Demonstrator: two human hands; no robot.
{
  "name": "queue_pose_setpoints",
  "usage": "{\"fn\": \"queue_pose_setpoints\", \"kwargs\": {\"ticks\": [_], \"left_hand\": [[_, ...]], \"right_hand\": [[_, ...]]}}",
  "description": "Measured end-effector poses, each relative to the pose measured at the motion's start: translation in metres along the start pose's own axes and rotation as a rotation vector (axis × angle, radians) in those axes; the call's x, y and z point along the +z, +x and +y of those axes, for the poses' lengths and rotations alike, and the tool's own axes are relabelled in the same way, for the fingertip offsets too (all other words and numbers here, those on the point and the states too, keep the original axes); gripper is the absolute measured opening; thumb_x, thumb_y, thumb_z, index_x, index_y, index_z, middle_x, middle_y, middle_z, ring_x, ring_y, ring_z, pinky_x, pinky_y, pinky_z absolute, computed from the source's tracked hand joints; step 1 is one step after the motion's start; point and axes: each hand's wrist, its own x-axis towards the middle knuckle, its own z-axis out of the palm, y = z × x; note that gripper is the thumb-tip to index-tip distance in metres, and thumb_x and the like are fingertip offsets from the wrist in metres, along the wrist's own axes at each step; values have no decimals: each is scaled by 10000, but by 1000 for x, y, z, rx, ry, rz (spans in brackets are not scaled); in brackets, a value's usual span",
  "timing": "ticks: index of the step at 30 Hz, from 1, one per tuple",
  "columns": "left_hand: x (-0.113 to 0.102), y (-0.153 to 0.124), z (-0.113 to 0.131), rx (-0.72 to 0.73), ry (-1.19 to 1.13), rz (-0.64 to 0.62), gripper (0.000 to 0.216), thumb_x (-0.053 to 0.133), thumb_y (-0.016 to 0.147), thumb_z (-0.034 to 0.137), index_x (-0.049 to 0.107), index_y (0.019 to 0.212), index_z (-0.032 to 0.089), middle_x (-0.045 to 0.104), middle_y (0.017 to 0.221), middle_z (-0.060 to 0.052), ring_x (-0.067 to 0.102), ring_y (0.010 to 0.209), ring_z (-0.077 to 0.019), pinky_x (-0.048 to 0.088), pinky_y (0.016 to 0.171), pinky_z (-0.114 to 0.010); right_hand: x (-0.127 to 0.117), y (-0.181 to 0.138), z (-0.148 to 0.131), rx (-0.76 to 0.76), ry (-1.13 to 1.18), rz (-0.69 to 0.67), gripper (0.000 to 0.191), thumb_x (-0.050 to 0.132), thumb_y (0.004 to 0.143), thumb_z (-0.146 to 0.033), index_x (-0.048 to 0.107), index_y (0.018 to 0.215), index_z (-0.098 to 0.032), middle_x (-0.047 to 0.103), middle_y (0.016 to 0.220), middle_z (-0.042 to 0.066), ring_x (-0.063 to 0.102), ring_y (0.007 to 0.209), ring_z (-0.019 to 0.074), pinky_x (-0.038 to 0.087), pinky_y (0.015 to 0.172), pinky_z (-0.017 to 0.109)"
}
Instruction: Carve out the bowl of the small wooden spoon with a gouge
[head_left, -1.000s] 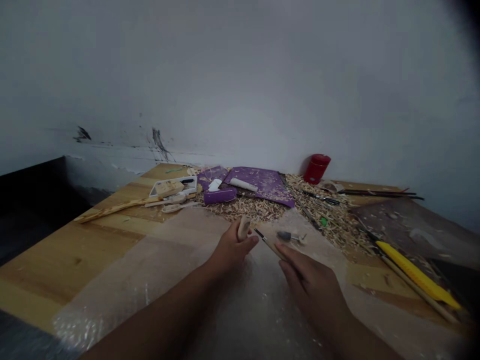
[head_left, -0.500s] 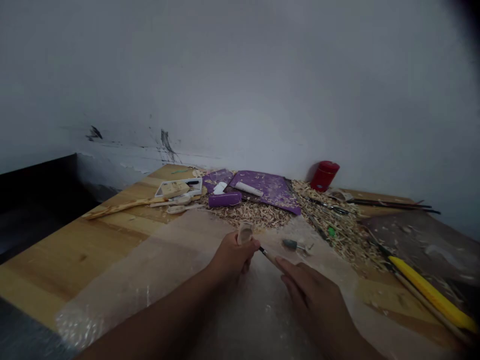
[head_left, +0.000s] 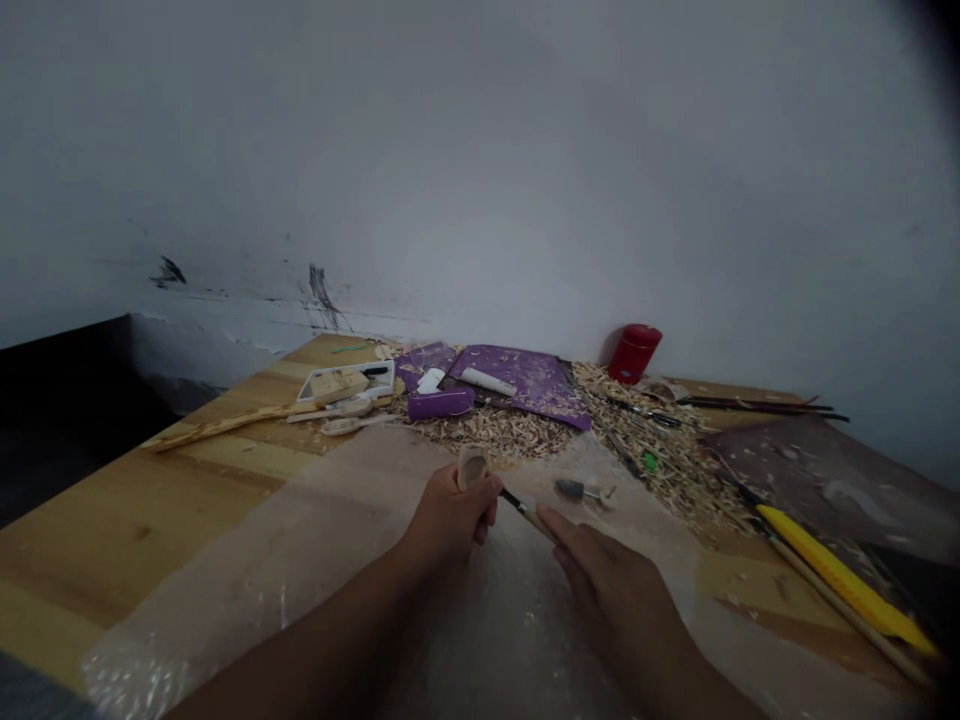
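Observation:
My left hand (head_left: 448, 514) is closed round a small pale wooden piece (head_left: 471, 464), whose rounded end sticks up above the fingers. My right hand (head_left: 609, 587) grips a thin carving tool (head_left: 525, 510) with a wooden handle and a dark tip. The tip points left and meets the wooden piece at my left thumb. Both hands rest over a sheet of clear bubble wrap (head_left: 315, 570) spread on the wooden table (head_left: 135, 510).
Wood shavings (head_left: 495, 428) lie behind the hands. Purple sheets (head_left: 532, 375), a purple block (head_left: 440, 403), a white tube, a red can (head_left: 634, 352), carved spoons (head_left: 349, 424), a long stick and a white tray sit at the back. A yellow tool (head_left: 844, 580) lies right.
My two hands have come closer together, and the tool's tip now touches the wooden piece in my left hand. The view shifted slightly.

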Motion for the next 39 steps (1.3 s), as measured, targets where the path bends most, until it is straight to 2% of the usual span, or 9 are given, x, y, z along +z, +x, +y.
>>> {"fn": "queue_pose_setpoints", "kwargs": {"ticks": [3, 9, 15, 19, 23, 26, 30, 35, 39], "left_hand": [[-2, 3, 1, -9, 12, 38, 167, 520, 694, 298, 452, 612, 170, 415, 378, 85, 339, 290, -47, 239, 315, -168], [8, -2, -5, -19, 68, -61, 208, 569, 655, 308, 475, 552, 153, 413, 332, 75, 333, 275, -49, 242, 311, -169], [11, -2, -7, -3, 4, 77, 288, 571, 670, 383, 414, 540, 179, 334, 288, 97, 298, 269, -51, 261, 321, -175], [6, 3, -7, 12, -18, 64, 165, 564, 673, 312, 486, 694, 168, 347, 312, 108, 294, 285, -59, 293, 333, -180], [8, -1, -10, 5, -15, -67, 296, 541, 703, 295, 486, 964, 166, 333, 349, 127, 270, 292, -63, 271, 338, -173], [13, -10, -10, 90, 78, -189, 252, 537, 717, 297, 506, 938, 181, 500, 543, 66, 409, 427, -75, 363, 456, -191], [19, -20, -7, 229, 364, -356, 251, 561, 663, 192, 565, 914, 182, 607, 818, -3, 516, 721, -138, 385, 645, -214], [20, -26, -8, 267, 517, -487, 115, 505, 671, 156, 573, 759, 187, 569, 685, 25, 473, 624, -120, 334, 562, -194], [20, -21, -17, 161, 530, -463, 64, 532, 659, 195, 486, 619, 175, 409, 540, 61, 368, 531, -89, 256, 481, -187]], "right_hand": [[-3, 2, 0, 62, 21, 43, 364, 380, 856, -186, 484, 1204, -214, 635, 1058, 60, 605, 938, 177, 511, 744, 294], [-4, 3, -4, 157, 140, 91, 377, 384, 852, -200, 465, 1219, -226, 559, 1187, 38, 520, 1074, 167, 458, 856, 319], [-5, 2, -9, 231, 229, 60, 332, 449, 806, -250, 548, 1120, -209, 633, 1066, 55, 601, 943, 202, 494, 776, 326], [-8, 5, -10, 232, 272, 7, 296, 449, 794, -238, 568, 1063, -208, 660, 985, 42, 622, 865, 192, 491, 732, 297], [-9, 6, -13, 243, 288, 2, 212, 444, 796, -251, 580, 956, -226, 669, 780, -1, 628, 680, 163, 478, 585, 241], [-6, 5, -15, 301, 306, 33, 159, 472, 791, -325, 561, 870, -219, 585, 548, -42, 566, 475, 145, 423, 443, 215], [-4, 5, -16, 344, 396, 69, 273, 521, 755, -315, 524, 1007, -210, 581, 562, -48, 547, 462, 142, 421, 436, 209], [-8, 7, -14, 322, 462, 37, 80, 497, 727, -218, 574, 745, -209, 612, 608, -33, 572, 555, 140, 438, 499, 199], [-8, 8, -3, 371, 471, 105, 138, 469, 782, -268, 579, 801, -187, 639, 675, 2, 594, 629, 159, 468, 539, 219]]}}
